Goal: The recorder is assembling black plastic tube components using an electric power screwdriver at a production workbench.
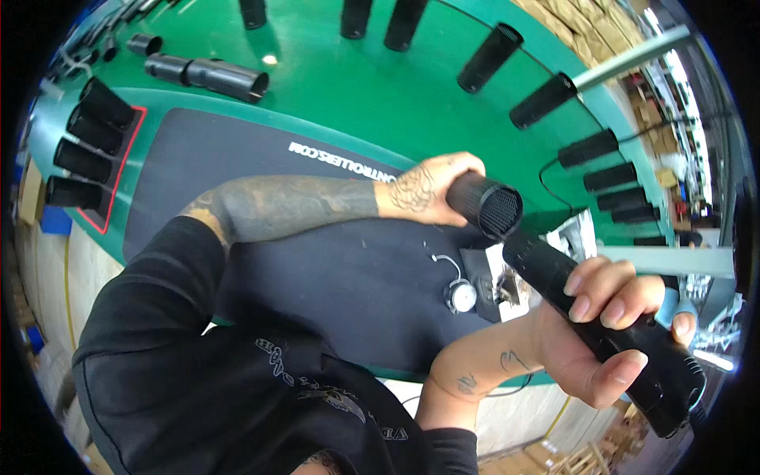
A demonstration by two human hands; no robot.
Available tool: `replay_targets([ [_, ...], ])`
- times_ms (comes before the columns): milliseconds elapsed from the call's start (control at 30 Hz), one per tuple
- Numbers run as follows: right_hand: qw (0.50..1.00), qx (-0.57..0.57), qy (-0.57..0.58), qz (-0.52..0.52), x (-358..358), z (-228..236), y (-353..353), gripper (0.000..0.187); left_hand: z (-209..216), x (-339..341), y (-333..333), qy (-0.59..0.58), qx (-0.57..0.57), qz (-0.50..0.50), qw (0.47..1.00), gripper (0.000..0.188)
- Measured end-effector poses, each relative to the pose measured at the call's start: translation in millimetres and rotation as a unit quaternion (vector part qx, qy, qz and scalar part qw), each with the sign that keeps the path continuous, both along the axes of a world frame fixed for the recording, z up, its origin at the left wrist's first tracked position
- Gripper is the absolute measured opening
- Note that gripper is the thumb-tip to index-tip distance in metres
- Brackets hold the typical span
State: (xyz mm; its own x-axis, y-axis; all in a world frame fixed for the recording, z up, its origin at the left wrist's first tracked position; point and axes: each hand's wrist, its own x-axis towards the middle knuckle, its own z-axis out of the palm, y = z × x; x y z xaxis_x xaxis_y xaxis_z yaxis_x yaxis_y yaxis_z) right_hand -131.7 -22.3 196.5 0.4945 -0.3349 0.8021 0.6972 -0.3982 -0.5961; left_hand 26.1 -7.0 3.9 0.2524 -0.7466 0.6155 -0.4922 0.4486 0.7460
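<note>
My left hand (431, 188) is wrapped round a short black tube (473, 198) whose visible end is covered with a mesh, held above the mat. In my right hand (606, 324) is a long black handheld tool with a barrel (542, 265) and a ribbed rear end; its exact kind does not show. The tool's tip is close to the lower rim of the tube; whether they touch I cannot tell. Below them on the mat lies a small round part with a white face (461, 296) and a thin wire. Beside it are small dark and pale pieces, partly hidden by my right arm.
A dark mat (340, 293) lies on a green table (317, 71). Several black mesh tubes (491, 57) stand along its far and right sides. Other black tubes (226, 79) lie at the far left, near a red-edged stand (107, 194) of black cups. A silvery bag (584, 229) is at right.
</note>
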Motion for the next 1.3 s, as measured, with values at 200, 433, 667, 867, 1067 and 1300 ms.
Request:
replay_targets([
  [200,0.991,0.074,-0.089,-0.066,-8.6,-2.5,-6.8,0.037,26.6,23.0,4.7,-0.196,0.059,-0.003,0.979,0.05],
  [433,0.98,0.108,-0.152,-0.077,-83.9,36.9,-0.4,0.045,65.2,160.2,42.1,-0.42,0.605,0.124,0.665,0.053],
  [667,0.978,0.06,-0.176,-0.095,-101.7,41.4,-4.5,0.048,53.1,190.0,11.3,0.026,0.282,0.302,0.91,0.104],
  [867,0.98,0.024,-0.147,-0.128,-107.1,41.4,-5.4,0.054,12.5,249.5,-88.4,0.304,0.229,0.41,0.829,0.103],
  [1067,0.967,0.004,-0.135,-0.217,-105.7,17.3,-20.1,0.073,36.3,207.6,-99.5,0.367,0.156,0.272,0.875,0.06],
  [1300,0.986,0.026,-0.053,-0.157,-77.7,15.6,-18.4,0.053,70.8,28.8,-19.6,0.178,0.082,0.101,0.975,0.053],
])
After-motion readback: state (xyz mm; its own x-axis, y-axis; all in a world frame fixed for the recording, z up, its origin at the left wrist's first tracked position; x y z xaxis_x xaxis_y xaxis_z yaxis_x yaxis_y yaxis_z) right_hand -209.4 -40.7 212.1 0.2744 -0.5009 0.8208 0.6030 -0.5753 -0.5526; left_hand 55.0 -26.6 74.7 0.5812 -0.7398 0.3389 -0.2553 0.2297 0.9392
